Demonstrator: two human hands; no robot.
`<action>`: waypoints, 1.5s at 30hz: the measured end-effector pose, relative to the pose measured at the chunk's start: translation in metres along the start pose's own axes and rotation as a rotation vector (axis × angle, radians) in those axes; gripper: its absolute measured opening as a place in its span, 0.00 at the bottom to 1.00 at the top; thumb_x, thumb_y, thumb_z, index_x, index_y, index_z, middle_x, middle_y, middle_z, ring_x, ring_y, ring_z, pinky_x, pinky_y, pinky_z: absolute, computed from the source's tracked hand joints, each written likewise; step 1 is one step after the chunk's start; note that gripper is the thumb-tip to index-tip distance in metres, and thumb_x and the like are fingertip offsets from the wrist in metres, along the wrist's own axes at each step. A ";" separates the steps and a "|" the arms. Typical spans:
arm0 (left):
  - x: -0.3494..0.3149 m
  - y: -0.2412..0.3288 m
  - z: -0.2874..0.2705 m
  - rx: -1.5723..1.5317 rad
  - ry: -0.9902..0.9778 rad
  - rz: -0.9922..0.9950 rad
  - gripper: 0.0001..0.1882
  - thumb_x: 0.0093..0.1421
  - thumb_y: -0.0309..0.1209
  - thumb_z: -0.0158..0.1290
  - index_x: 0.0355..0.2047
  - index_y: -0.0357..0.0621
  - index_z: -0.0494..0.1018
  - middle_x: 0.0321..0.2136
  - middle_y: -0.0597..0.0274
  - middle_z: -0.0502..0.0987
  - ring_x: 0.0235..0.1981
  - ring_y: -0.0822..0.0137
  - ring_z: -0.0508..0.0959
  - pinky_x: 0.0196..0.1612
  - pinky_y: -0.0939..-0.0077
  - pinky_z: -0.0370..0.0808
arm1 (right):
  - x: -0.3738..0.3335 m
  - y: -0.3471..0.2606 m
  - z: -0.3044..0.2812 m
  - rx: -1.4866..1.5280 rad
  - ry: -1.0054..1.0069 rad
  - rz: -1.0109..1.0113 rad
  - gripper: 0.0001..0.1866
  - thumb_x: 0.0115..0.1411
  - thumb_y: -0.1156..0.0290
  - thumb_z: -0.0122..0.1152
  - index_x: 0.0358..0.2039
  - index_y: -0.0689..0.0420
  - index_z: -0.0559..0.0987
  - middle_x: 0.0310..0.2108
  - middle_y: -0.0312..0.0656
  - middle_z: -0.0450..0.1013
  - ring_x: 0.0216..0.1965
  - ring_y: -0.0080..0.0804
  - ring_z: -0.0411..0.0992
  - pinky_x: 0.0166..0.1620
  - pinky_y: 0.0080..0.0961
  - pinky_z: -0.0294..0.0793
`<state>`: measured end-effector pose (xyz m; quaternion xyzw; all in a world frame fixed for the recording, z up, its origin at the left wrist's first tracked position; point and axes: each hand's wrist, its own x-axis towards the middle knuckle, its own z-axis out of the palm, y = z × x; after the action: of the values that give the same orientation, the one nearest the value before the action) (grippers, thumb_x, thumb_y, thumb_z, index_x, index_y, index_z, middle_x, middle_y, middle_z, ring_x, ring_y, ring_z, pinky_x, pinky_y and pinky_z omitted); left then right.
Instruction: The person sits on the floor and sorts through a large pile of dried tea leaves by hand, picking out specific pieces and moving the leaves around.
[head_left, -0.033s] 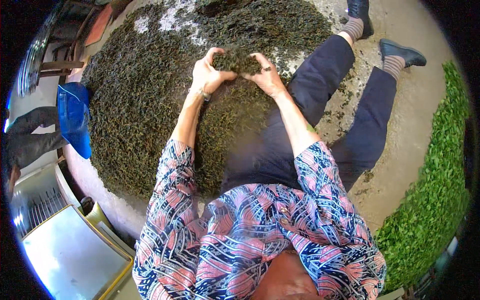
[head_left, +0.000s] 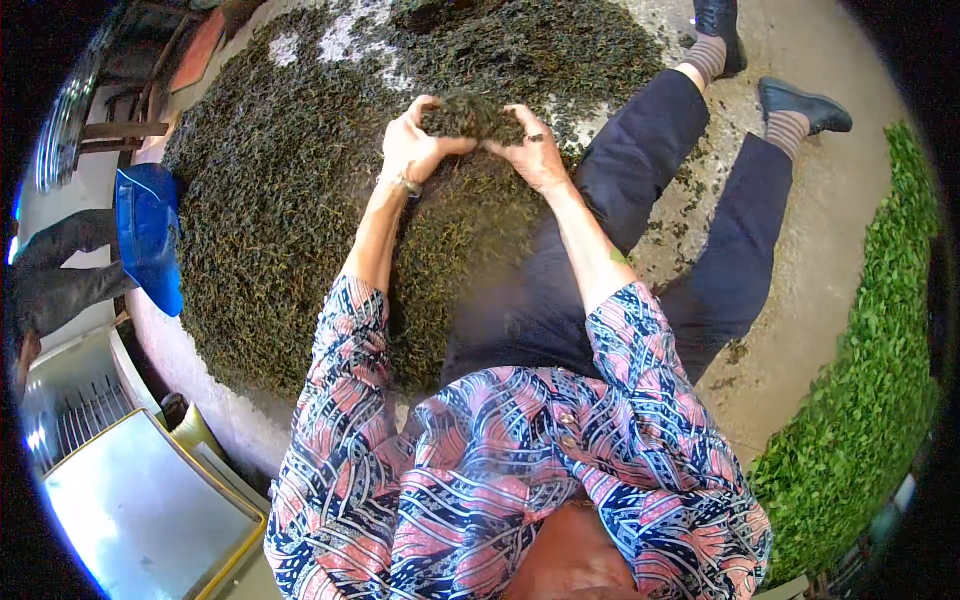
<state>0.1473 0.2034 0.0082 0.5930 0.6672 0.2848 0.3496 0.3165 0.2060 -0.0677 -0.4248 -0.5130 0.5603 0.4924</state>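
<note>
My left hand (head_left: 412, 145) and my right hand (head_left: 533, 152) curve around a loose clump of dark, shrivelled tea leaves (head_left: 468, 115). Their thumbs point toward each other along the near side of the clump; the fingers behind it are partly hidden. Both hands are over a wide, dark heap of the same leaves (head_left: 270, 230), which spreads to the left, in front and under my forearms. Around my left wrist is a bracelet or watch (head_left: 408, 187). Bits of leaf stick to my right hand.
My legs (head_left: 730, 240) stretch out to the right of the heap. A bed of fresh green leaves (head_left: 850, 400) lines the far right. At left are a blue scoop-shaped bin (head_left: 150, 235), another person's dark-clothed legs (head_left: 70, 270) and a yellow-edged pale panel (head_left: 150, 510).
My hands stay around the clump of tea leaves. The thumbs have shifted very slightly, a little closer together; the rest looks the same.
</note>
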 end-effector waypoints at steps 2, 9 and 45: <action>-0.003 0.002 -0.003 -0.310 0.028 -0.072 0.22 0.36 0.29 0.64 0.34 0.37 0.72 0.27 0.58 0.77 0.25 0.72 0.76 0.34 0.80 0.73 | -0.002 0.000 -0.002 -0.185 0.182 0.001 0.27 0.48 0.58 0.61 0.43 0.62 0.67 0.40 0.47 0.69 0.44 0.36 0.68 0.46 0.28 0.67; -0.040 -0.045 -0.022 0.240 0.181 -0.024 0.26 0.38 0.32 0.55 0.40 0.37 0.68 0.47 0.48 0.66 0.47 0.56 0.68 0.49 0.68 0.64 | -0.010 -0.016 -0.013 -0.588 -0.326 0.075 0.44 0.41 0.45 0.62 0.57 0.47 0.58 0.61 0.48 0.44 0.62 0.43 0.43 0.61 0.39 0.45; -0.018 -0.048 -0.106 0.526 0.106 0.245 0.30 0.37 0.33 0.64 0.43 0.43 0.67 0.39 0.55 0.73 0.39 0.63 0.74 0.44 0.72 0.70 | -0.012 -0.005 -0.012 -0.556 -0.081 -0.076 0.38 0.42 0.47 0.62 0.52 0.51 0.66 0.60 0.56 0.45 0.61 0.48 0.44 0.59 0.41 0.49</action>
<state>0.0347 0.1824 0.0349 0.7235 0.6589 0.1729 0.1117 0.3307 0.1955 -0.0642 -0.5010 -0.6820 0.3957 0.3567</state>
